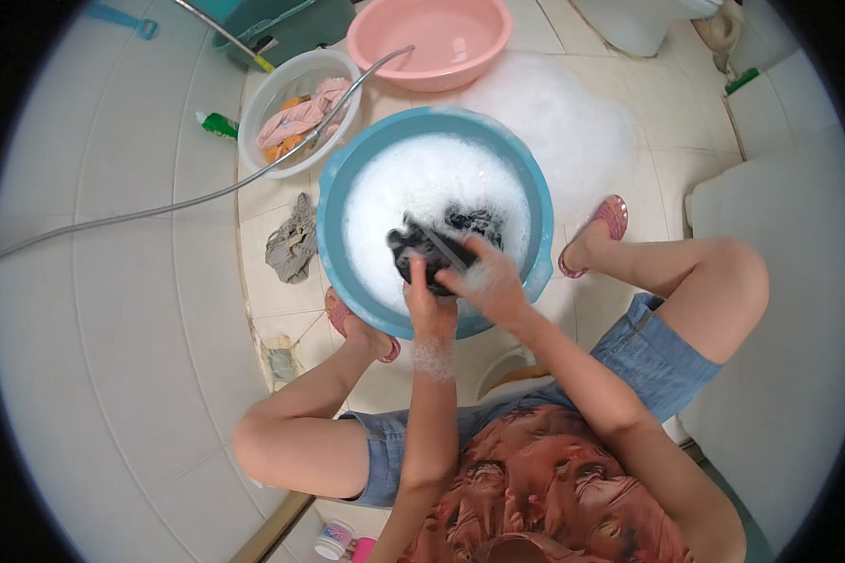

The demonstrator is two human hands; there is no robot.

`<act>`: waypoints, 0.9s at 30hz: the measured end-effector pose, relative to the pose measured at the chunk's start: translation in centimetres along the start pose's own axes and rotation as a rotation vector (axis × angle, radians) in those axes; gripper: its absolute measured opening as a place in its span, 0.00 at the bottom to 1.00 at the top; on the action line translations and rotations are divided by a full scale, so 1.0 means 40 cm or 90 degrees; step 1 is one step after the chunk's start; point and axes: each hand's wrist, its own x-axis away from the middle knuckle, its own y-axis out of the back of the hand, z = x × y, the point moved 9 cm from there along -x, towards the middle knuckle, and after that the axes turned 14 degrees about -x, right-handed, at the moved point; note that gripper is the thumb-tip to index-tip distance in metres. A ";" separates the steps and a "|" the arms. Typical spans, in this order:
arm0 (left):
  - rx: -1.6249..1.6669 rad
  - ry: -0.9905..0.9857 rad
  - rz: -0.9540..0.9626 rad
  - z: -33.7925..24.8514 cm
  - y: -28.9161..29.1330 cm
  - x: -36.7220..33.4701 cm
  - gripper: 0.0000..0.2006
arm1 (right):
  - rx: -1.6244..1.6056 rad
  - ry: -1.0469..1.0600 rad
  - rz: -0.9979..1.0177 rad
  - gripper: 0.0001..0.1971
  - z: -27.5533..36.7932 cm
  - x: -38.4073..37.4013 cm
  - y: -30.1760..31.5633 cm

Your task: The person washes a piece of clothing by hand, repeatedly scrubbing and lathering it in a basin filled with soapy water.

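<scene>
A blue basin [330,225] full of white suds [385,188] stands between my feet. Over its near part, my left hand [430,305] is closed on a wet black cloth [413,246], with foam around the wrist. My right hand [490,283], slightly blurred, is closed at the cloth's right side. A straight greyish streak crosses the cloth by its fingers; I cannot tell whether it is a fold or a separate thing. More black fabric [476,221] lies in the foam just beyond.
A white tub [251,141] with pink and orange clothes, a pink basin [429,77] and a dark green bin [291,26] stand beyond. A shower hose [188,202] crosses the tub. Grey cloth [292,242] lies left on the floor; foam [573,122] spreads right.
</scene>
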 end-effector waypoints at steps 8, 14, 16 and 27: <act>-0.220 -0.158 0.095 0.053 0.022 -0.004 0.15 | 0.361 0.212 0.054 0.11 0.062 -0.012 -0.104; 0.113 0.123 -0.032 0.075 -0.028 0.010 0.15 | 0.377 0.307 -0.011 0.13 0.037 0.023 -0.098; 0.144 0.083 0.083 0.027 -0.036 0.003 0.15 | 0.344 0.292 0.025 0.12 0.096 0.075 -0.106; 0.119 0.050 0.148 0.026 -0.037 -0.002 0.17 | 0.232 0.320 -0.104 0.10 0.066 0.049 -0.080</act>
